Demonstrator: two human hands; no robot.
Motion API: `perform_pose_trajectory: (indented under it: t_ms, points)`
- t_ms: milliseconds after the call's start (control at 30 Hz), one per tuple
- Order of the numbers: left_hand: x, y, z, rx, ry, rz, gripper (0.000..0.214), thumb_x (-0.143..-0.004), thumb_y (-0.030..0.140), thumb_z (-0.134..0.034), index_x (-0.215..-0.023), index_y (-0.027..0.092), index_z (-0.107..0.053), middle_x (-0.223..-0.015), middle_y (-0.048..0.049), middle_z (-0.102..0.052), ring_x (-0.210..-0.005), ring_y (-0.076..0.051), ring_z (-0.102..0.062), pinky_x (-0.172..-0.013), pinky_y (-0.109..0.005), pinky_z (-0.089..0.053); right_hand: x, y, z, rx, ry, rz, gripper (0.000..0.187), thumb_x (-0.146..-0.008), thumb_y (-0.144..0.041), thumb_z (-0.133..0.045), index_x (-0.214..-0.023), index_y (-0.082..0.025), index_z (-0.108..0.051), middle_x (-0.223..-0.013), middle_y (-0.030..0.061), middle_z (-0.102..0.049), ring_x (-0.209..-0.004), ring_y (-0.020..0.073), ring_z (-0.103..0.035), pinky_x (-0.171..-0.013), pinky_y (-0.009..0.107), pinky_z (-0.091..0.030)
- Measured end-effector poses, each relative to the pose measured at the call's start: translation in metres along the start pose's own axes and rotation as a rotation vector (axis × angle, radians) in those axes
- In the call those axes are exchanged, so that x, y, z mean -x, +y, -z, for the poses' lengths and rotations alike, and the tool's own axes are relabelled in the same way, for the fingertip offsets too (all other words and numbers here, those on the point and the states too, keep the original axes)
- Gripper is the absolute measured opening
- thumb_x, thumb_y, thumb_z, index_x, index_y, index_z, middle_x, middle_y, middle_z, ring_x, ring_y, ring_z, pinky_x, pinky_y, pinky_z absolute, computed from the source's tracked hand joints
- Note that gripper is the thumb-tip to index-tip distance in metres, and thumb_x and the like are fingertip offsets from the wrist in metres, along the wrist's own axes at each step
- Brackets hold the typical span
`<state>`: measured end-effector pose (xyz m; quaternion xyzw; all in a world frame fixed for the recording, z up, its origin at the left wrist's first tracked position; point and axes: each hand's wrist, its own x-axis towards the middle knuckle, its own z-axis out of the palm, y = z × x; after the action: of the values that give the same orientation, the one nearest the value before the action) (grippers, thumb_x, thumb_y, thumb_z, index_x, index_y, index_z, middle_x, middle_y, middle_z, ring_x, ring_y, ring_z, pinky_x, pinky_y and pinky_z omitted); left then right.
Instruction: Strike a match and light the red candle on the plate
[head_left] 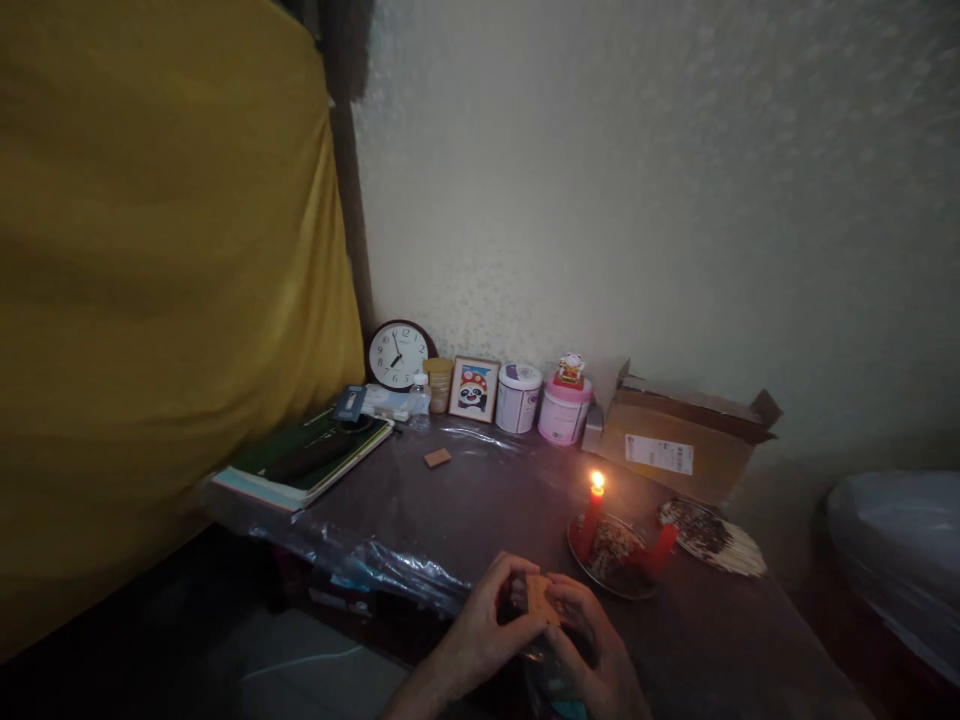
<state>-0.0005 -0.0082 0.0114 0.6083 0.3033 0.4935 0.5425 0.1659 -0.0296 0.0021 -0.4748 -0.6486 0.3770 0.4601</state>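
Note:
Both my hands meet at the near edge of a dark table (487, 510). My left hand (484, 630) and my right hand (589, 650) are closed together around a small tan box (541, 598), likely a matchbox. Just beyond them a metal plate (611, 555) holds a lit red candle (591, 520) and a second, unlit red candle (661, 548). Another small tan box (437, 458) lies alone further back on the table.
A fan of thin sticks (712, 540) lies right of the plate. Along the wall stand a clock (399, 354), a jar, a framed picture (474, 390), two tubs (541, 402) and a cardboard box (682, 440). Books (307, 460) sit left, beside yellow cloth (165, 280).

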Motion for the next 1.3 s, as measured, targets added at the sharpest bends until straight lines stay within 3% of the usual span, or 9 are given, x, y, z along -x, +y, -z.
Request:
perform_pose_trajectory:
  t_ms: [367, 800, 1000, 1300]
  points:
    - [0.001, 0.002, 0.0, -0.019, -0.031, 0.01, 0.038, -0.069, 0.024, -0.066, -0.104, 0.021, -0.052, -0.099, -0.0042, -0.06, -0.092, -0.019, -0.056, -0.08, -0.03, -0.043, -0.002, 0.003, 0.002, -0.149, -0.032, 0.004, 0.024, -0.079, -0.04, -0.059, -0.097, -0.024, -0.058, -0.119, 0.0089, -0.055, -0.104, 0.0255, -0.059, -0.09, 0.036, -0.048]
    - [0.001, 0.007, -0.001, -0.015, -0.048, -0.024, 0.034, -0.071, 0.02, -0.065, -0.102, 0.021, -0.053, -0.099, -0.0036, -0.058, -0.092, -0.018, -0.057, -0.08, -0.031, -0.044, 0.002, -0.003, 0.005, 0.03, -0.009, 0.024, 0.027, -0.079, -0.043, -0.056, -0.096, -0.023, -0.059, -0.118, 0.0086, -0.057, -0.102, 0.0224, -0.06, -0.086, 0.029, -0.051]
    - [0.002, 0.007, -0.002, 0.019, -0.052, -0.009, 0.034, -0.071, 0.018, -0.063, -0.103, 0.02, -0.052, -0.097, -0.0036, -0.06, -0.091, -0.019, -0.057, -0.079, -0.03, -0.044, 0.003, -0.01, 0.006, 0.059, 0.002, 0.021, 0.025, -0.079, -0.039, -0.058, -0.099, -0.023, -0.059, -0.119, 0.0081, -0.056, -0.1, 0.023, -0.061, -0.086, 0.03, -0.051]
    - [0.002, 0.007, -0.002, -0.047, -0.027, -0.032, 0.033, -0.071, 0.019, -0.063, -0.102, 0.02, -0.053, -0.096, -0.0031, -0.057, -0.089, -0.018, -0.056, -0.078, -0.029, -0.044, 0.001, 0.0, 0.005, 0.088, -0.005, 0.064, 0.03, -0.079, -0.037, -0.059, -0.106, -0.023, -0.058, -0.122, 0.009, -0.054, -0.105, 0.0238, -0.059, -0.089, 0.033, -0.049]
